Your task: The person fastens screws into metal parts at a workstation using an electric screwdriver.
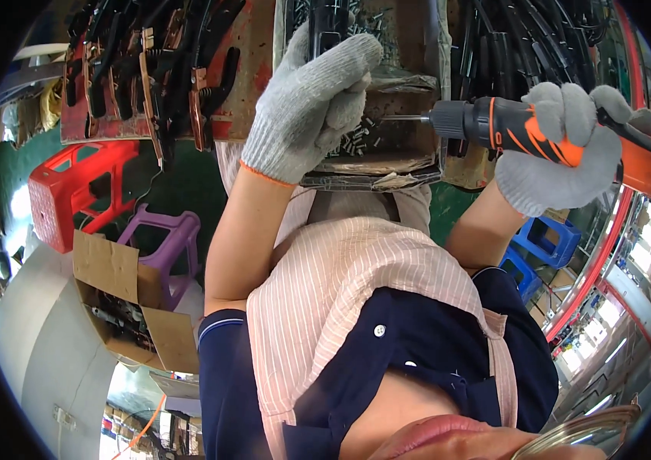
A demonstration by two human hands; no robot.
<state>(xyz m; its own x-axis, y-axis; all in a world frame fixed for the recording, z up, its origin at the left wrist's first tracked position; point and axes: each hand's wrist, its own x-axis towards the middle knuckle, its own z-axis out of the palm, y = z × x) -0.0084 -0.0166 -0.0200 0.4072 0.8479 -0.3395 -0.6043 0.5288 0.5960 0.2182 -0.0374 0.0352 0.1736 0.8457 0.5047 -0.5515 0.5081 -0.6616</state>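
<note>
My left hand [302, 107], in a grey knitted glove, is closed round a long black part [329, 27] at the top of the view. The far end of that part runs out of the picture. My right hand [563, 172], gloved in grey too, grips an orange and black power screwdriver [505, 126]. Its thin bit points left, over an open tray [394, 172] with worn, taped edges. Small silver screws [357, 144] lie in the tray, close below my left fingers. More of them lie in its far section.
Black and copper-coloured clamps [149, 84] lie on the bench at the left; long black parts [524, 50] are heaped at the right. Beyond the bench are a red stool [53, 199], a purple stool [160, 234], a blue stool [551, 239] and an open cardboard box [107, 264].
</note>
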